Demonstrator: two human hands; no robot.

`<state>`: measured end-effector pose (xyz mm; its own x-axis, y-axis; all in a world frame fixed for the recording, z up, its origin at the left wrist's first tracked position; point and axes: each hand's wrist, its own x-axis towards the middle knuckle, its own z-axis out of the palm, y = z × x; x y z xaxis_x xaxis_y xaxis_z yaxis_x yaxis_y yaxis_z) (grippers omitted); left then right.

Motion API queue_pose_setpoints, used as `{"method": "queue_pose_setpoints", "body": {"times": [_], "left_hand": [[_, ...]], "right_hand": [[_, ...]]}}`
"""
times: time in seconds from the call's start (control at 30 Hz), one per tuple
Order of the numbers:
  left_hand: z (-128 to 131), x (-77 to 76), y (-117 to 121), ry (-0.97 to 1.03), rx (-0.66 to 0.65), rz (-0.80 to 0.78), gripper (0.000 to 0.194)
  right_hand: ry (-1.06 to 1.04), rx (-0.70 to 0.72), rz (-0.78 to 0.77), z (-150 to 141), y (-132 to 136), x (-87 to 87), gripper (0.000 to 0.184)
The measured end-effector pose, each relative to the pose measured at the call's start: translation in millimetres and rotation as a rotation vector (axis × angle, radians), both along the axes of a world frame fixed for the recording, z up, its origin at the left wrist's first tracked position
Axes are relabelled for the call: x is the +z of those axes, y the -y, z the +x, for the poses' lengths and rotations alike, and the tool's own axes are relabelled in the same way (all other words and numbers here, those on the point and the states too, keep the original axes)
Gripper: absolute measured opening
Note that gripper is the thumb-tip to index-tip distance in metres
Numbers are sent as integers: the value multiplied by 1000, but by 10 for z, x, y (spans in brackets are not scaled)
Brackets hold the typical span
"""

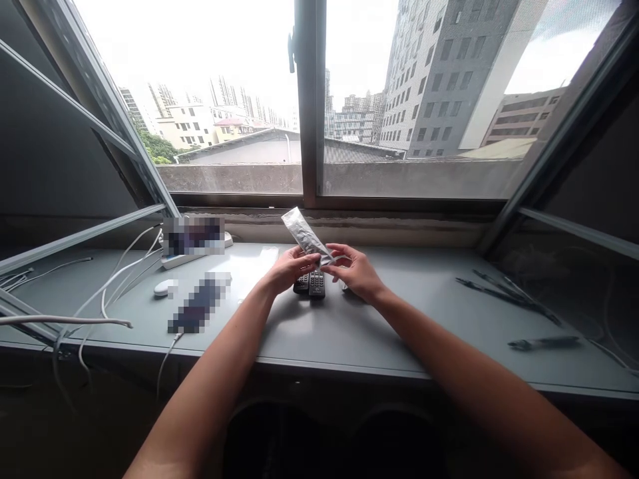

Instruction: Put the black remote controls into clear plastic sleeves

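Note:
Both hands meet above the grey window ledge [424, 313]. My left hand [288, 269] and my right hand [353, 269] pinch the lower end of a long clear plastic sleeve [302, 234] that slants up and to the left. Whatever is inside the sleeve is hard to make out. Two dark remote controls [311, 284] lie on the ledge just under my fingers.
A white mouse [164, 287], a blurred flat device [198, 303] with a cable, a white power strip [192, 256] and several white cables [112, 279] crowd the left of the ledge. Dark thin tools [506, 293] and a dark tool [542, 342] lie at the right. The window stands behind.

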<state>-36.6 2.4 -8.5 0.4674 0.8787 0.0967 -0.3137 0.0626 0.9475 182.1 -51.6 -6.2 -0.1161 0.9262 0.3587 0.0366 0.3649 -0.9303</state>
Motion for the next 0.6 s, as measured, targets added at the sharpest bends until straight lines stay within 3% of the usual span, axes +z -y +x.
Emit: {"method": "queue_pose_setpoints", "body": {"times": [0.17,0.33,0.43,0.6], "left_hand": [[7,22,36,-52,-54,40,46],[3,80,-31,169,196,-57,33],[-32,85,-87,267,305,-85,25],[-31,52,-83,246,263,-56,24]], "right_hand": [[33,12,11,9,-8,-14,42],[38,8,-4,9,-14,-22,31],[64,31,-2,-5,-11,-42,32],[80,122,16,-36,-7,-89,59]]}}
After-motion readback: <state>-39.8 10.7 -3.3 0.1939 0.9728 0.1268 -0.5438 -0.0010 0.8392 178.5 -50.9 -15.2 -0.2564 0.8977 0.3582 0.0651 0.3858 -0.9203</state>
